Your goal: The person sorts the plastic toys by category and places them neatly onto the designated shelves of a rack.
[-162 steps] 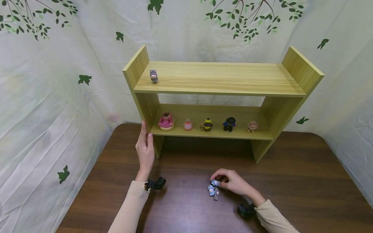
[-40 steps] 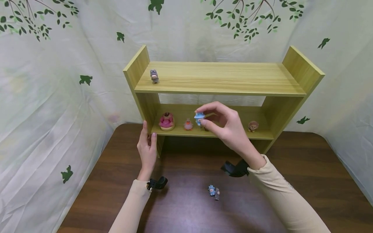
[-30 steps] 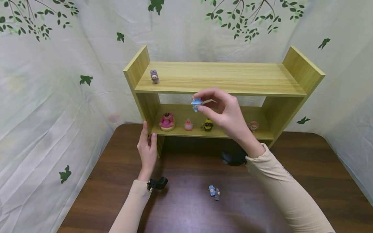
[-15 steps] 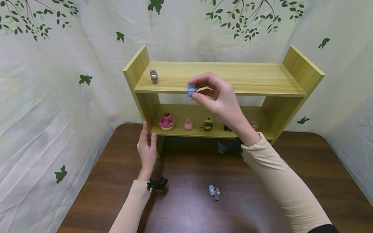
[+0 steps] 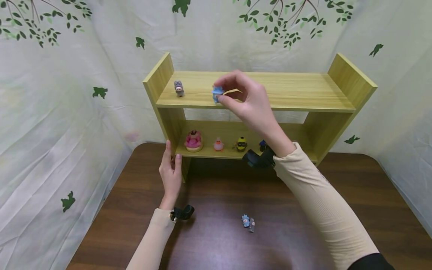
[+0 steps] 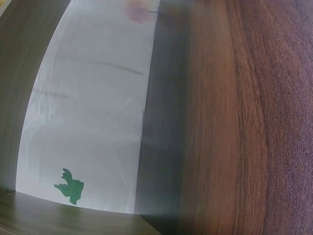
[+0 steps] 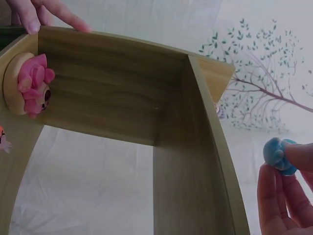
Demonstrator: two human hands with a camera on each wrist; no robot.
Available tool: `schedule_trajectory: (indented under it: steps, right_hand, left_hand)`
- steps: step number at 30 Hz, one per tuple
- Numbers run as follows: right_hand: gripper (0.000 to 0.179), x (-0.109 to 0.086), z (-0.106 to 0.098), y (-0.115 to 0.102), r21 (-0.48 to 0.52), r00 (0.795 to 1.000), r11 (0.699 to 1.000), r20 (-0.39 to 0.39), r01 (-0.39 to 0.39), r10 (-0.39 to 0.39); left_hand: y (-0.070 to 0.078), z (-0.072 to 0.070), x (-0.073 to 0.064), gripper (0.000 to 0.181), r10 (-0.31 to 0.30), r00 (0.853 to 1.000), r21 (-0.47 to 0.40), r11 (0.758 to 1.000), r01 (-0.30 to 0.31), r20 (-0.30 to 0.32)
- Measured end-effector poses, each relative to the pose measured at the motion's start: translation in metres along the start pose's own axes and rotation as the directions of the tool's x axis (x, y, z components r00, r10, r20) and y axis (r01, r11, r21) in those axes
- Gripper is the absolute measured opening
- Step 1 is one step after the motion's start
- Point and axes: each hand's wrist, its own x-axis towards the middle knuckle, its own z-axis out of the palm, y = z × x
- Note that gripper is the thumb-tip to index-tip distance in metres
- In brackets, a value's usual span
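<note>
In the head view my right hand (image 5: 248, 99) pinches a small light-blue figurine (image 5: 216, 94) with a hat between thumb and fingers, upright at the front of the upper shelf. The right wrist view shows the same blue figurine (image 7: 279, 155) in the fingertips, beside the upper board's edge. A grey figurine with ears (image 5: 179, 89) stands to its left on the wooden shelf unit (image 5: 287, 90). My left hand (image 5: 170, 174) rests with straight fingers against the unit's left side panel; its fingers (image 7: 63, 13) also show there in the right wrist view.
Along the lower shelf stand a pink bear (image 5: 193, 141), a pale pink duck-like figurine (image 5: 218, 144), a yellow-and-black figurine (image 5: 241, 144) and a dark blue one partly hidden by my right wrist. A blue figurine (image 5: 245, 221) and a grey one (image 5: 252, 225) lie on the brown table (image 5: 209, 240).
My right hand has picked the blue figurine up from the table, passed the lower shelf and risen leftward to the upper shelf. My left hand stays at the side panel.
</note>
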Motion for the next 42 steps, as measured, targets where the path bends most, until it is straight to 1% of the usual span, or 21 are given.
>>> schedule_trajectory:
  steps: [5, 10, 12, 15, 21, 25, 32, 42]
  right_hand:
    - [0.016, 0.008, 0.001, 0.002, -0.043, 0.998, 0.997, -0.010, -0.062, 0.061]
    - [0.016, 0.015, 0.001, 0.004, -0.091, 0.989, 0.984, -0.006, -0.151, 0.151]
    - [0.015, 0.018, 0.002, 0.004, -0.109, 0.985, 0.979, 0.004, -0.170, 0.172]
    - [0.015, 0.024, 0.003, 0.005, -0.138, 0.982, 0.973, 0.014, -0.183, 0.187]
    - [0.016, 0.033, 0.005, 0.007, -0.213, 0.981, 0.960, 0.029, -0.183, 0.194]
    - [0.016, 0.038, 0.004, 0.008, -0.243, 0.979, 0.952, 0.039, -0.185, 0.200]
    - [0.018, 0.043, 0.002, 0.010, -0.278, 0.963, 0.929, 0.044, -0.245, 0.267]
    - [0.016, 0.044, 0.001, 0.014, -0.313, 0.948, 0.910, 0.074, -0.273, 0.310]
  left_hand:
    - [-0.001, 0.001, 0.000, 0.073, 0.008, 1.000, 0.010, 1.000, -0.007, -0.006]
    - [-0.001, 0.001, 0.000, 0.072, 0.013, 1.000, 0.011, 1.000, -0.013, -0.007]
    - [0.000, 0.001, 0.000, 0.071, 0.009, 1.000, 0.009, 1.000, -0.009, -0.007]
    - [0.001, 0.001, 0.001, 0.068, 0.001, 1.000, 0.011, 1.000, 0.000, -0.008]
    - [0.005, 0.001, 0.001, 0.067, -0.005, 1.000, 0.014, 1.000, 0.005, -0.012]
    - [0.006, 0.001, 0.001, 0.067, -0.011, 1.000, 0.012, 1.000, 0.011, -0.013]
    - [0.005, 0.001, 0.001, 0.065, -0.020, 1.000, 0.018, 1.000, 0.020, -0.012]
    - [0.002, 0.001, 0.000, 0.059, -0.034, 0.999, 0.012, 0.999, 0.034, -0.012]
